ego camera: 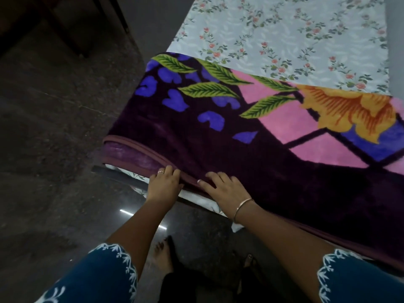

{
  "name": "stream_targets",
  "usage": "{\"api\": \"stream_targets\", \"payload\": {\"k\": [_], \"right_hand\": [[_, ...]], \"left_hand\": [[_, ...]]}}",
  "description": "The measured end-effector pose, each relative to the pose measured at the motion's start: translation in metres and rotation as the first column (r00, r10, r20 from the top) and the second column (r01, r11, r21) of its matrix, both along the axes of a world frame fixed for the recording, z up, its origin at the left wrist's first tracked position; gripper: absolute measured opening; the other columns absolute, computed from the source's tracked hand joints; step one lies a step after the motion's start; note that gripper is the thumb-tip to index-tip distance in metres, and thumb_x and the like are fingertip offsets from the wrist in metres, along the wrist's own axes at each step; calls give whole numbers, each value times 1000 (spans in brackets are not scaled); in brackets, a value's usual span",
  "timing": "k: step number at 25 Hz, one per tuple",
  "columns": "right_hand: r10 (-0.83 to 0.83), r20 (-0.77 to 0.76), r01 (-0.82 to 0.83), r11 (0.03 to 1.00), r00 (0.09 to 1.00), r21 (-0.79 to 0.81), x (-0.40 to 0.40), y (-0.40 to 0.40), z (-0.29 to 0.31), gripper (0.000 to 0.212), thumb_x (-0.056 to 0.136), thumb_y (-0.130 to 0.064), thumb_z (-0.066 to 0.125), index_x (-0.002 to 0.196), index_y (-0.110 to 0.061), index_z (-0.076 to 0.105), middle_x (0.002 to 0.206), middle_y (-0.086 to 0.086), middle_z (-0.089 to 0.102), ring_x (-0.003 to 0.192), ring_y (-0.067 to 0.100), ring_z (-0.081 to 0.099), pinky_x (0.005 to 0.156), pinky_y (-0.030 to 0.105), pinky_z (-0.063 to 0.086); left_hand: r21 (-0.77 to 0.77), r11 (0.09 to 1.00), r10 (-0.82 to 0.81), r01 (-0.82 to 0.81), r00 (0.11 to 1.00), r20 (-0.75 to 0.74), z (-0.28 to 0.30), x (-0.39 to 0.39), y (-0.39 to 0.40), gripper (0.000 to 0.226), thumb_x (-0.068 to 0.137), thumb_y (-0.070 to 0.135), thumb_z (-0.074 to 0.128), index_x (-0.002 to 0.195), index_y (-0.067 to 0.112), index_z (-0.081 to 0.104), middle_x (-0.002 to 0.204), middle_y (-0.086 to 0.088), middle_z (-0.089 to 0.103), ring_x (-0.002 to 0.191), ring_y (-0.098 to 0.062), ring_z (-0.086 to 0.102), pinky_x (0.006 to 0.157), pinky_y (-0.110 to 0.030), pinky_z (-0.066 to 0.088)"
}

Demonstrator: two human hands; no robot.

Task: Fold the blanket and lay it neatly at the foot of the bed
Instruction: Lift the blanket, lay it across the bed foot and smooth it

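Purple, pink and yellow, the folded blanket [251, 136] is laid across the end of the bed [284, 36]. Its near edge is held by the left hand [165, 184] with curled fingers. Just beside, the blanket's top is pressed by the right hand [225, 188], fingers spread flat.

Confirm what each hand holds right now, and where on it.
The left hand grips the folded blanket at its bound near edge, fingers curled over the piping. The right hand holds nothing; it rests flat on the blanket top beside that edge.
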State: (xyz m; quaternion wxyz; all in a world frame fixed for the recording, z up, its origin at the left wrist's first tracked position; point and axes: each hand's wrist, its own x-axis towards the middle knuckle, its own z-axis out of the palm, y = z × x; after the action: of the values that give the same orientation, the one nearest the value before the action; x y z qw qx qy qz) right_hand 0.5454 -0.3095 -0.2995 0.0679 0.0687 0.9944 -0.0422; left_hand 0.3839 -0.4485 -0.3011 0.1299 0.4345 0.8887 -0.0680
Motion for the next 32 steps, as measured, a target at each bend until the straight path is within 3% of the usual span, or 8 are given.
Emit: {"api": "stream_targets", "payload": {"k": [3, 6, 11, 14, 17, 20, 25, 32], "right_hand": [[241, -76, -223, 955, 967, 198, -61, -28, -4, 40, 77, -21, 59, 116, -19, 60, 111, 4, 59, 90, 22, 55, 67, 37, 44], [303, -99, -274, 934, 948, 231, -114, -53, -20, 36, 82, -23, 46, 113, -16, 65, 94, -1, 62, 77, 16, 57, 60, 29, 44], [38, -136, -21, 992, 990, 122, -165, -79, -56, 41, 82, -28, 51, 116, -8, 63, 94, 6, 63, 76, 21, 59, 59, 31, 52], [-131, -110, 145, 982, 985, 124, -171, -100, -65, 37, 78, -15, 57, 114, -6, 61, 93, 10, 62, 74, 26, 58, 54, 34, 53], [-327, -9, 326, 937, 945, 129, -206, -104, -39, 17, 73, -10, 59, 90, -10, 63, 76, 9, 61, 60, 27, 61, 43, 31, 46], [-473, 154, 480, 877, 867, -4, -237, -105, -19, 27, 83, -27, 65, 105, -12, 59, 96, 10, 65, 84, 32, 66, 63, 35, 50], [-317, -13, 316, 948, 948, -44, -202, -167, -38, 37, 46, -5, 85, 75, -14, 65, 66, 4, 56, 53, 22, 58, 35, 25, 41], [-354, -77, 354, 935, 932, -15, -209, -145, -40, 36, 58, -22, 77, 88, -20, 56, 86, 1, 54, 75, 22, 52, 60, 36, 42]], "left_hand": [[-43, 999, 34, -34, 999, 14, -2, -55, -29, 43, 89, 46, 56, 118, 16, 49, 116, -6, 50, 111, -27, 50, 87, -41, 45], [-94, 992, -91, 90, 996, -9, -7, -110, -57, 44, 91, 40, 53, 129, 20, 41, 121, -5, 46, 113, -28, 49, 87, -41, 45], [-186, 885, -435, 427, 900, 0, -4, -179, -78, 57, 90, 18, 54, 139, 20, 25, 126, -7, 39, 109, -27, 50, 81, -39, 49], [-192, 838, -519, 510, 855, 7, 1, -203, -91, 53, 90, 10, 50, 139, 15, 28, 127, -9, 41, 108, -27, 51, 77, -39, 50], [-198, 865, -474, 460, 880, -26, 1, -220, -94, 45, 90, 9, 49, 131, 14, 33, 124, -8, 42, 106, -27, 52, 75, -38, 48], [-105, 941, -328, 321, 943, -61, -6, -235, -101, 43, 82, 7, 60, 120, 13, 40, 114, -8, 45, 97, -28, 55, 65, -38, 48], [28, 981, -193, 192, 981, 27, -31, -235, -158, 62, 64, -2, 74, 119, 16, 51, 103, -11, 53, 86, -31, 58, 48, -36, 51], [84, 996, -25, 21, 998, 49, -43, -254, -143, 22, 78, 7, 59, 100, 8, 52, 90, -11, 58, 74, -33, 59, 56, -40, 48]]}}
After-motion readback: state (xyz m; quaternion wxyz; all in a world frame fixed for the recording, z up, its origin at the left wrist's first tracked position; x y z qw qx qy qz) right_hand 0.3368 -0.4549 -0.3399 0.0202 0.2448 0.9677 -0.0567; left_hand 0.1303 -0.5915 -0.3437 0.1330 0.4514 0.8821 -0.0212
